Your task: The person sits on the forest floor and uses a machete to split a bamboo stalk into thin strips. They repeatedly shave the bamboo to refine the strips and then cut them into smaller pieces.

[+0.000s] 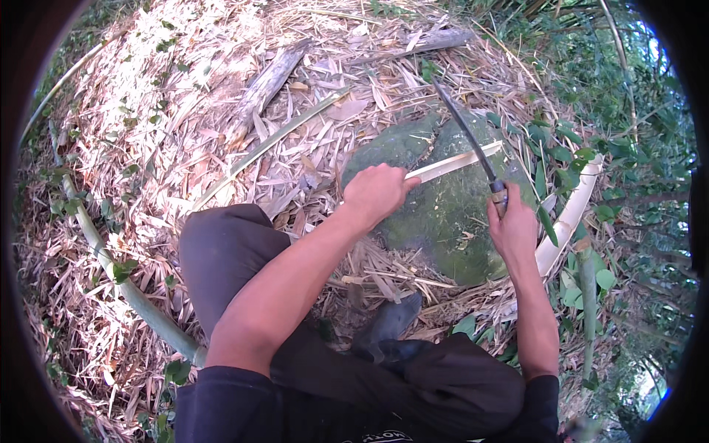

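Dry leaves (177, 77) lay thickly scattered, a weathered log (269, 86) rested toward the far side near a grey branch (441, 40), a green pole (137, 300) curved at left, and leafy plants (642, 159) grew at right.

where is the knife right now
In the head view, the knife is right of centre, its handle in the right grip and its blade crossing the pale strip over the green rock.
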Available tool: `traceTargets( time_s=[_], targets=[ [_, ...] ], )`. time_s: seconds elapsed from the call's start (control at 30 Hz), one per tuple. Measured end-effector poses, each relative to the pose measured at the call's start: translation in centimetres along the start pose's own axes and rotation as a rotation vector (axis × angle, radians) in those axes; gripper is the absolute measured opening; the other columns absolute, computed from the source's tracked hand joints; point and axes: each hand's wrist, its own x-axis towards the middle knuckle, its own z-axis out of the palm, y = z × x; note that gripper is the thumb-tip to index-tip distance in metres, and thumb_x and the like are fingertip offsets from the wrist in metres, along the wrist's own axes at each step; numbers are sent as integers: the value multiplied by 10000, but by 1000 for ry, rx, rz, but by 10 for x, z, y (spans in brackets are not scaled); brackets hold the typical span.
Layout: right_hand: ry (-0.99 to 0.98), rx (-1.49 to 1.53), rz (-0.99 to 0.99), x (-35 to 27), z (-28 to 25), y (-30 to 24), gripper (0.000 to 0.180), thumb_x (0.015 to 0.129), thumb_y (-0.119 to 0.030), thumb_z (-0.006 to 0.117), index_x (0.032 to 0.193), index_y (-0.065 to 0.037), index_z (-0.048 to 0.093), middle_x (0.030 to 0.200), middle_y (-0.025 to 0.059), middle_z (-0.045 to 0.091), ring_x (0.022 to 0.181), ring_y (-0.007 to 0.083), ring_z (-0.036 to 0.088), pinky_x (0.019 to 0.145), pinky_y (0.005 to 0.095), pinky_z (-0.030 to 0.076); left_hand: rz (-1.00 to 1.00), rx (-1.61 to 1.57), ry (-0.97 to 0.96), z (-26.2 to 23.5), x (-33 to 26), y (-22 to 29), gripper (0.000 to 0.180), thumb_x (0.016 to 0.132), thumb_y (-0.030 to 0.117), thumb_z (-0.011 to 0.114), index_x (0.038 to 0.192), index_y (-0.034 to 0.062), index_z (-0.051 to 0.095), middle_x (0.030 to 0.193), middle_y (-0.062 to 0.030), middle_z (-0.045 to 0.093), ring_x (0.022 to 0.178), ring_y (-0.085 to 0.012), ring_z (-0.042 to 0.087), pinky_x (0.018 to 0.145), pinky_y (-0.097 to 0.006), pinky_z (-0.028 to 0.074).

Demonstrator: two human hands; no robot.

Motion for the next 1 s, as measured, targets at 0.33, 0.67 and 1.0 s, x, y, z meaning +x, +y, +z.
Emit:
traceTargets(
  time_s=[0.33, 0.67, 1.0],
  targets=[
    [714, 692, -463, -2, -85, -34, 300, 915, -119, 744, 1149, 13, 609, 993, 135, 697, 823, 209, 670, 743, 372, 578, -19, -12, -27, -6, -4, -6, 570, 1029, 525, 482, 994, 18, 741, 911, -233, 727, 919, -426, 715, 818, -520, 570],
    [-62, 64, 16, 3, 17, 0, 401, 863, -118, 691, 1213, -6, 532, 758, 297, 676, 743, 512, 677, 676, 588, 536, -66, -133, -159, -2, 3, 9, 524, 1012, 506, 530, 1074, 31, 742, 1026, -231, 726, 1034, -389, 693, 921, -515, 530],
    [-67, 116, 145, -7, 16, -14, 393, 866, -129, 693, 1221, -28, 560, 743, 273, 670, 714, 482, 676, 653, 557, 511, 9, -297, -332, 14, 18, -17, 461, 1023, 460, 544, 1203, 52, 663, 778, -172, 721, 746, -382, 717, 700, -488, 564]
  ],
)
